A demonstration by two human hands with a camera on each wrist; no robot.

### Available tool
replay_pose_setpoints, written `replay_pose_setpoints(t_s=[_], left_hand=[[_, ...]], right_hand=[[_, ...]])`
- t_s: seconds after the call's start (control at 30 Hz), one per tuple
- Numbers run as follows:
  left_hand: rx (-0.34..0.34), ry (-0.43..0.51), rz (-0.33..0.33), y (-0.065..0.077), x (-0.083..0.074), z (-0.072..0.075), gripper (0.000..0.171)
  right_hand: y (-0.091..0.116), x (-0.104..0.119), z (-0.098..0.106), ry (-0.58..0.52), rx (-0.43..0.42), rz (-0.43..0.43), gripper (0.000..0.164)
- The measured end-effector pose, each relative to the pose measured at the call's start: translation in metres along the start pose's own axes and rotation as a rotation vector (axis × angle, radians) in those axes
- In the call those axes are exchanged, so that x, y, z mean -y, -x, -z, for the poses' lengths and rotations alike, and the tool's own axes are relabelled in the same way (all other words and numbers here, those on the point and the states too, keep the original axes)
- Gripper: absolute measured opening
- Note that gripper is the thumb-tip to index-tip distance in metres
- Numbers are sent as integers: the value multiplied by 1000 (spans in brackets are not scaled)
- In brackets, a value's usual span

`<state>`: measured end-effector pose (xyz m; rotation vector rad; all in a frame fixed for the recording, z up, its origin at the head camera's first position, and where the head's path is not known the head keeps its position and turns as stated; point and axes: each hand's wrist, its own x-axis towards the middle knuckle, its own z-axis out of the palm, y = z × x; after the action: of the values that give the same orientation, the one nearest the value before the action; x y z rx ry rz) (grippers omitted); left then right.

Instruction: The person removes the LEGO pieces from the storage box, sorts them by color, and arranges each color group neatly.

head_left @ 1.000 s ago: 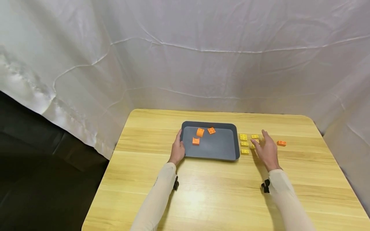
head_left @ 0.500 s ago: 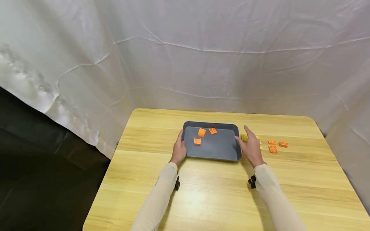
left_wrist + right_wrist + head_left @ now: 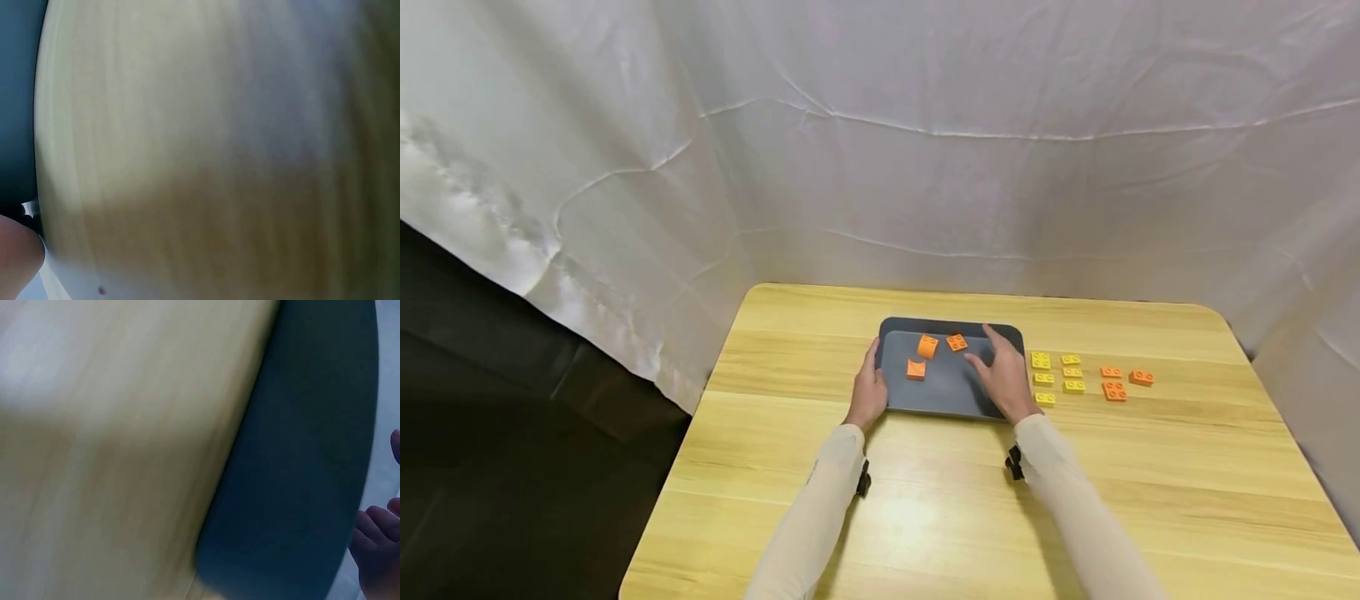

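My left hand (image 3: 868, 393) holds the left side of the dark grey tray (image 3: 954, 413), thumb at its rim. In the left wrist view only a bit of skin shows beside the tray's edge. Over the tray's right half hangs my right hand (image 3: 1004, 377), thumb and fingers spread, nothing between them. Left of its fingertips lies a flat orange brick (image 3: 957, 342) with studs. Farther left in the tray are a curved orange brick (image 3: 927, 347) and an orange brick with a scooped top (image 3: 916, 370). The right wrist view shows the tray's outer wall (image 3: 281, 487) and some fingertips.
Right of the tray, several yellow bricks (image 3: 1073, 387) lie in two columns on the wooden table (image 3: 925, 517). Beyond them are a square orange brick (image 3: 1114, 392) and two smaller orange bricks (image 3: 1141, 377). A pale curtain (image 3: 970, 183) hangs behind the table.
My right hand has moved left from above the yellow bricks to over the tray, uncovering the yellow and orange bricks on the right. My left hand stays at the tray's left side.
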<state>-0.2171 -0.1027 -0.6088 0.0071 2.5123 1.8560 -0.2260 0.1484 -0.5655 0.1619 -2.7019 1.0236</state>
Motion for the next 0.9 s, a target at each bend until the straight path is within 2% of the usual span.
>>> replay_pose_setpoints(t_s=[0.17,0.43,0.9], left_hand=[[12,7,13,0,-1,-5,61],[29,2,13,1,-5,-9,61],[20,15,1,6,-5,-8,60]], right_hand=[[-6,4,-11,3,33,-34,65],[-7,4,-18,-22,65,-108,63],[-9,-2,-33,15,76,-110,54]])
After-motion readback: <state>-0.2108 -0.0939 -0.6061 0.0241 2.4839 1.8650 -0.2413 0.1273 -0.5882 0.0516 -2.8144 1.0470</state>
